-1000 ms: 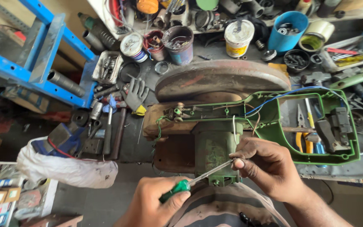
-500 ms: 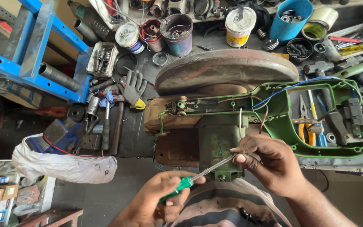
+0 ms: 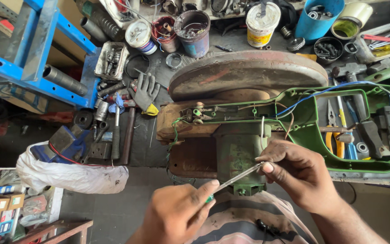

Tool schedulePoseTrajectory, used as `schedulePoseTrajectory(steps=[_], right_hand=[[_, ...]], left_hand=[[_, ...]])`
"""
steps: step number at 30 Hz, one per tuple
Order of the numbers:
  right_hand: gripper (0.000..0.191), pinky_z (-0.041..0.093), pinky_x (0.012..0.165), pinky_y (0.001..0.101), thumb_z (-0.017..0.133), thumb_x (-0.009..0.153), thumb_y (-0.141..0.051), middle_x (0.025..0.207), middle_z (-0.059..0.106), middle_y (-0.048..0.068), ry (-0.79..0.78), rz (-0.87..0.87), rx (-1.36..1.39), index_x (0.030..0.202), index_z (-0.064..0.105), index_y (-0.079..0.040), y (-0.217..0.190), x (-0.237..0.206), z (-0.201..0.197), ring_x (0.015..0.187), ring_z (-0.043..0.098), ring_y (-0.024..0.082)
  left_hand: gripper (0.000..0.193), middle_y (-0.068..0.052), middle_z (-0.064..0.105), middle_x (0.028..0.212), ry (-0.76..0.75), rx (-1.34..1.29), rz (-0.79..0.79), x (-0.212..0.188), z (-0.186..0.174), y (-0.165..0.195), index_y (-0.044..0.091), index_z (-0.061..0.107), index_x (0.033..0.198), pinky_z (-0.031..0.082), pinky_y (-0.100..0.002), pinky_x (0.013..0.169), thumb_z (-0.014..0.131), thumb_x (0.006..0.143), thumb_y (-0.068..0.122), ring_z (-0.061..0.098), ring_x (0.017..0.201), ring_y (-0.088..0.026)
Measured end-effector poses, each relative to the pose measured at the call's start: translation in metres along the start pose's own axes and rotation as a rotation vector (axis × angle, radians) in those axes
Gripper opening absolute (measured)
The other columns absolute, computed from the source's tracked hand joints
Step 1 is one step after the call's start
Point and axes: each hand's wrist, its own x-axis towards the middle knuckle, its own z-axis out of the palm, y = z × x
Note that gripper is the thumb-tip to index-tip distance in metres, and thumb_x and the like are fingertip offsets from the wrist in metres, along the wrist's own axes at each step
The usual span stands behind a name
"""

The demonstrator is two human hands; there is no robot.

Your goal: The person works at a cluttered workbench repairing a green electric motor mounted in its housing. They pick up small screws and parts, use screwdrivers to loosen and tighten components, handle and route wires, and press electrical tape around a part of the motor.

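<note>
The left hand (image 3: 177,214), low and knuckles up, has its fingers clamped on a green-handled screwdriver (image 3: 231,180). Its blade slants up to the right hand (image 3: 301,174), whose fingers pinch a thin wire (image 3: 262,131) at the tip. Best done steadily, pressing lightly, just before the green motor housing (image 3: 240,153).

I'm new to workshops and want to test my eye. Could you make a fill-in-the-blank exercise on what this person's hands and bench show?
1. The left hand grips a screwdriver with a ____ handle.
2. The right hand pinches the screwdriver's metal ____.
3. The open tool housing is coloured ____.
4. A grey ____ lies left of the rusty disc guard.

Missing words: green; shaft; green; glove
</note>
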Motion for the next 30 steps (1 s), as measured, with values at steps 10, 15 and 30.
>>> schedulePoseTrajectory(steps=[10, 15, 30], right_hand=[[0.008, 0.047, 0.060, 0.0229, 0.068, 0.096, -0.005, 0.083, 0.062, 0.004, 0.004, 0.026, -0.079, 0.098, 0.071, 0.002, 0.006, 0.000, -0.001, 0.069, 0.058, 0.008], [0.010, 0.049, 0.060, 0.0237, 0.068, 0.097, -0.008, 0.080, 0.064, 0.004, 0.012, 0.069, -0.070, 0.100, 0.069, 0.001, 0.008, -0.005, -0.003, 0.067, 0.060, 0.008], [0.007, 0.055, 0.065, 0.0270, 0.064, 0.099, -0.006, 0.087, 0.067, 0.007, 0.001, 0.161, 0.022, 0.099, 0.064, 0.001, 0.009, -0.010, -0.007, 0.075, 0.064, 0.011]], left_hand=[[0.038, -0.014, 0.074, 0.111, -0.165, -0.831, -0.527, 0.004, 0.004, -0.002, -0.001, 0.064, 0.138, 0.056, -0.033, 0.083, 0.069, 0.100, 0.006, 0.072, 0.099, -0.023], [0.041, -0.016, 0.079, 0.119, -0.080, -0.505, -0.386, 0.006, 0.010, -0.001, 0.002, 0.067, 0.138, 0.061, -0.031, 0.087, 0.070, 0.097, 0.000, 0.080, 0.106, -0.024], [0.059, 0.000, 0.039, 0.064, -0.144, 0.306, 0.139, 0.035, -0.014, 0.007, 0.008, 0.066, 0.138, 0.039, -0.033, 0.045, 0.075, 0.080, 0.006, 0.048, 0.051, -0.015]])
